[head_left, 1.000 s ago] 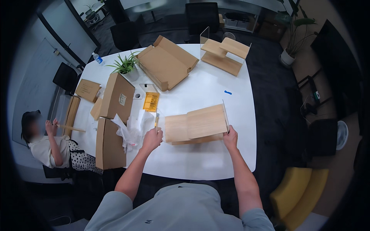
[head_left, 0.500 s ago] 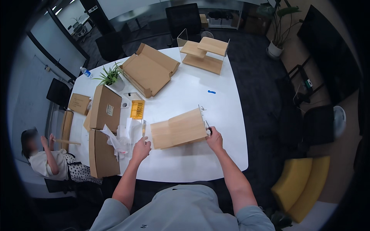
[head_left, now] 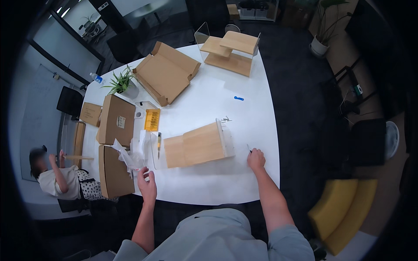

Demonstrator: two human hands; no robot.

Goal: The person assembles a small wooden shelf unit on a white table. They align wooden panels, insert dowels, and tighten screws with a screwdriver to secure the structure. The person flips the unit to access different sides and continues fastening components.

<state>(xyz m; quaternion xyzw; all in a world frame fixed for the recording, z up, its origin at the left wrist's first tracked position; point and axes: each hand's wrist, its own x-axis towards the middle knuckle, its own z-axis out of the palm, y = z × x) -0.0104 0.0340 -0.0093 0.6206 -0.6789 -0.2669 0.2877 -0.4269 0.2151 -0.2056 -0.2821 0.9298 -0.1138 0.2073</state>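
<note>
My right hand (head_left: 257, 159) rests low over the white table's right side. Its fingers are closed around what looks like a small knife (head_left: 249, 148), with a pale pointed tip and dark handle. Empty, with fingers apart, my left hand (head_left: 146, 185) hovers beside crumpled white wrapping (head_left: 138, 153) and an open cardboard box (head_left: 116, 172). Between my hands lies a wooden shelf unit (head_left: 196, 145), with a clear panel (head_left: 227, 138) along its right end. A screwdriver (head_left: 159, 145) with a yellow and black handle lies left of it. Small metal pieces (head_left: 226, 118) sit beyond the panel.
An orange case (head_left: 152, 120), a potted plant (head_left: 124, 85) and a flattened carton (head_left: 167, 74) stand farther back. Another shelf unit (head_left: 230, 52) is at the far edge. A blue piece (head_left: 238, 98) lies at right. A seated person (head_left: 61, 176) handles a wooden strip at left.
My right hand has moved right, away from the shelf unit. My left hand has drawn back left and opened, away from the screwdriver. The shelf unit sits slightly turned, its clear end panel more visible.
</note>
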